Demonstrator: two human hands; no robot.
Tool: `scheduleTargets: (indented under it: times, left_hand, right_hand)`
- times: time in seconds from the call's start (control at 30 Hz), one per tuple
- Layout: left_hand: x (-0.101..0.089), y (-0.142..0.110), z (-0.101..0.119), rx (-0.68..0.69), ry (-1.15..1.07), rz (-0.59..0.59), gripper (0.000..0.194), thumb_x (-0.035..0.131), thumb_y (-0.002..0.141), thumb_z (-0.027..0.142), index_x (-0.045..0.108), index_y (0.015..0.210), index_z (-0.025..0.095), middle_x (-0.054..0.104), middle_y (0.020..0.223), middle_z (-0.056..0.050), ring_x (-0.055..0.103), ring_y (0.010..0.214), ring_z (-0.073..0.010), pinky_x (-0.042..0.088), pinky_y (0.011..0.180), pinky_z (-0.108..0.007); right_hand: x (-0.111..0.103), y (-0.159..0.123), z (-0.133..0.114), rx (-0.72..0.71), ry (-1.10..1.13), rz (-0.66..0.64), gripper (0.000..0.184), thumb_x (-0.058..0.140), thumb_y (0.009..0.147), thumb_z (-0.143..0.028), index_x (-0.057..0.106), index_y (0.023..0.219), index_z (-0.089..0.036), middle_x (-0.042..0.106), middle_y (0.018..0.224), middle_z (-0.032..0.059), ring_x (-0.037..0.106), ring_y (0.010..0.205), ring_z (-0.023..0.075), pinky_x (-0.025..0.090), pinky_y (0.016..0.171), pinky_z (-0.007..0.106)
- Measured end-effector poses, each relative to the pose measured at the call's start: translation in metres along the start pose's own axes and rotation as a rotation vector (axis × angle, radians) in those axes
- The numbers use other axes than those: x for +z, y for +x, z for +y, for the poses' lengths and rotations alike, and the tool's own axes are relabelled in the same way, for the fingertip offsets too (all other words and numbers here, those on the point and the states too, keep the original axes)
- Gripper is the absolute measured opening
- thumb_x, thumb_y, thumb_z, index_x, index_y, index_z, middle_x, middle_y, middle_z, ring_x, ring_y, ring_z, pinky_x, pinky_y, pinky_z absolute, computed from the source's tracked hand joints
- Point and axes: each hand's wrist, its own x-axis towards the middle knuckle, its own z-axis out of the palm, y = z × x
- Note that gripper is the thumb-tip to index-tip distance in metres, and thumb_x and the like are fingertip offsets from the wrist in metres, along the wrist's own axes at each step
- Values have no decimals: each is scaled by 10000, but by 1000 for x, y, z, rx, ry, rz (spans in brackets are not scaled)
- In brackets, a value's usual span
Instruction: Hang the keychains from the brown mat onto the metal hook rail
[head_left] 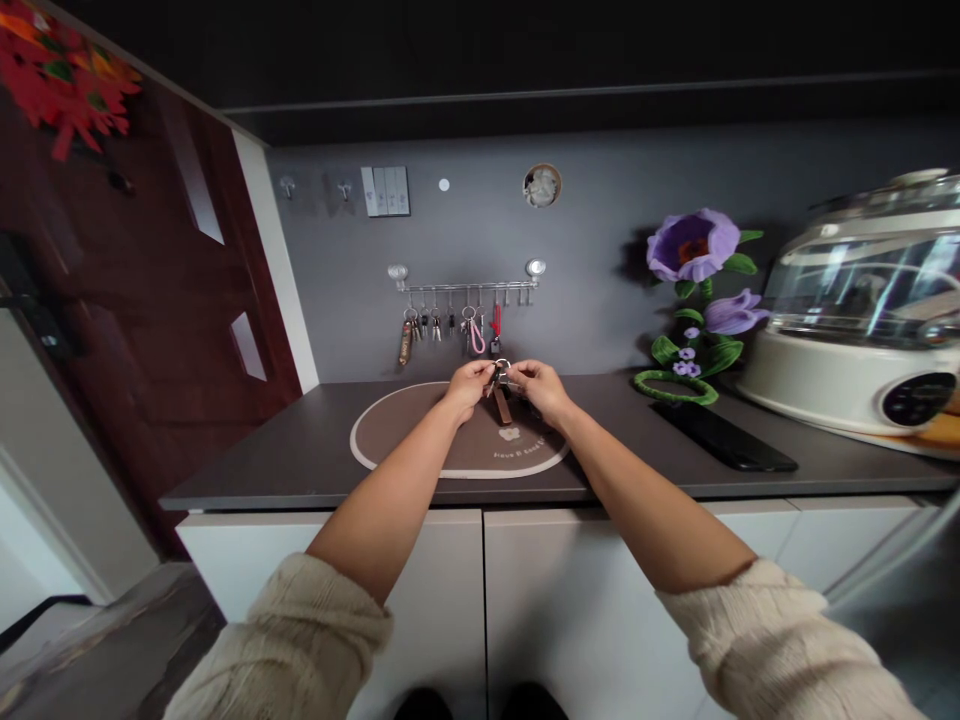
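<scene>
Dark grey, flat and smooth, the surface [300, 445] is the broadest thing under the work, running along the wall above pale cabinet fronts. On it lies an oval brown mat [397, 430] with a pale rim and some lettering near its front edge. It looks thin and pliable, likely with more grip than the bare top. Behind, a metal rail [469, 288] on the wall carries several hanging sets of keys.

Both hands meet over the mat, close together, in front of and below the rail. Thumb and fingertips of the left hand [471, 385] are drawn into a pinch on the key bunch [496, 379]; the right hand [540, 385] pinches it from the other side, near its top. How firmly either grips cannot be told.

From the bunch hangs a flat brown strap [502, 408]; whether its lower end touches the mat is unclear. It looks like leather or something similar, probably light, bendable and the least slippery part, so a good place to steady the bunch.

Smaller is the ring [503, 363], seemingly stiff metal, smooth and springy, best pinched on its bare rim. The loose keys [492, 383] should be hard and sturdy, light singly, but apt to swing and slide over one another; gathering them flat between thumb and finger would quiet them.
</scene>
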Motion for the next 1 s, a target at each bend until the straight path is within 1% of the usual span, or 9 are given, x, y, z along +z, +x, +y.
scheduleTargets:
  times: [0.1,0.23,0.37,0.43,0.5,0.6,0.73,0.87,1.0]
  left_hand:
    - [0,0,0,-7,7,4,121,605,668,221,631,754,140,596,636,2,466,491,-47,346,493,-178]
    - [-1,-2,2,-34,16,1,152,620,649,222,636,771,132,604,636,-5,491,520,-59,375,540,-194]
    - [-2,-5,3,-19,69,-29,234,624,646,309,634,801,134,623,676,-24,530,576,-85,410,612,-233]
    - [-2,-6,4,24,106,-60,271,632,633,338,634,805,129,633,716,-37,541,607,-93,417,646,-246]
    - [-1,-9,6,69,142,-86,289,652,609,330,634,808,121,641,758,-50,551,643,-103,421,685,-259]
    - [1,-10,8,124,218,-77,279,665,594,289,634,805,109,648,785,-66,562,689,-122,420,723,-272]
    - [0,-8,6,223,374,-52,225,620,640,248,633,810,101,652,767,-72,566,680,-128,424,698,-265]
    - [1,-7,5,316,578,-43,227,544,702,218,626,874,94,650,743,-69,559,641,-125,425,643,-249]
    - [3,-8,7,426,751,-25,227,484,741,169,619,912,108,646,857,-85,562,739,-136,419,708,-254]
  right_hand:
    - [0,-1,-3,-3,26,2,247,597,628,-379,585,716,-149,576,670,10,481,597,90,380,604,244]
    - [-1,0,-6,-14,32,9,268,598,620,-402,588,714,-151,576,676,9,482,611,96,373,611,245]
    - [-2,1,-6,-34,74,19,287,595,615,-424,574,704,-153,568,660,0,480,600,96,370,602,240]
    - [-2,1,-6,-48,79,20,297,591,617,-435,571,708,-154,559,645,-5,467,582,92,364,587,234]
    - [-2,0,-6,-60,57,31,304,584,625,-444,569,706,-152,541,614,-11,446,561,88,354,566,228]
    - [-3,0,-6,-78,6,31,306,564,649,-451,564,697,-148,500,566,-22,412,535,83,339,541,222]
    - [-3,1,-3,-122,-62,-12,305,541,674,-452,556,703,-149,473,552,-29,385,521,79,327,527,217]
    - [-4,3,1,-160,-133,-37,318,519,688,-468,546,707,-151,468,552,-29,377,519,80,319,525,219]
    - [-4,5,4,-149,-145,-47,338,506,687,-491,521,680,-154,438,532,-38,367,508,78,307,520,220]
